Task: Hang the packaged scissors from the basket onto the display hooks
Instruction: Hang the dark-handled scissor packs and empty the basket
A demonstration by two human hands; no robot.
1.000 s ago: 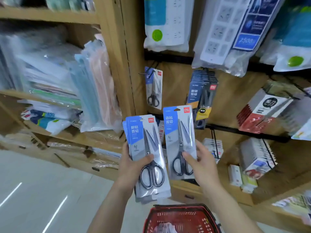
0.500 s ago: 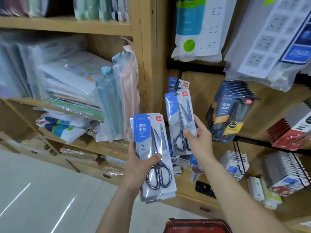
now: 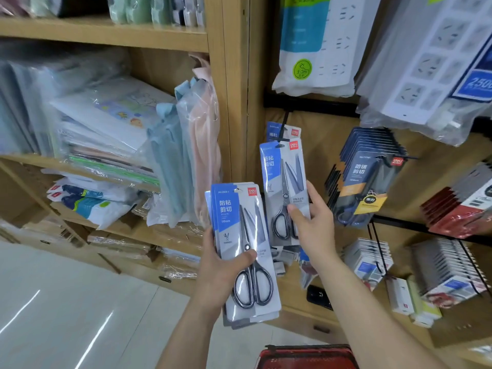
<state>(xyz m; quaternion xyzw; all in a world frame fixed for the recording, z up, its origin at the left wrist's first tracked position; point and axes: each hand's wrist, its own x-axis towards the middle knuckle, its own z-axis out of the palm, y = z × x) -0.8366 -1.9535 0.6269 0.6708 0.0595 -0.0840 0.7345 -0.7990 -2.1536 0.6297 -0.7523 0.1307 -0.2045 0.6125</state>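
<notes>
Far left, a wooden shelf (image 3: 106, 33) is packed with plastic-wrapped paper goods, and a bundle of pale blue and pink folders (image 3: 183, 155) leans upright against its end post. Moving in, the left hand (image 3: 221, 278) is wrapped around a stack of packaged scissors (image 3: 255, 225), thumb across the front card just above the black handles, fingers tucked behind, the stack upright and tipped a little to the left, low in front of the shelving. Just to the right and higher up, a single scissors pack (image 3: 282, 177) is up against the display panel, its hang slot right at the tip of the black display hook (image 3: 284, 123); whether the tip is through the slot, I cannot tell. Another scissors pack (image 3: 274, 130) hangs behind it on that same hook, only its top showing. The right hand (image 3: 314, 227) pinches the single pack at its lower right edge, thumb on the front beside the handles. Below, at the bottom edge, there's the rim of the red basket (image 3: 306, 355). Further right, a row of dark-carded scissors (image 3: 364, 177) fills the next hook, with bagged power strips (image 3: 316, 43) hanging above.
</notes>
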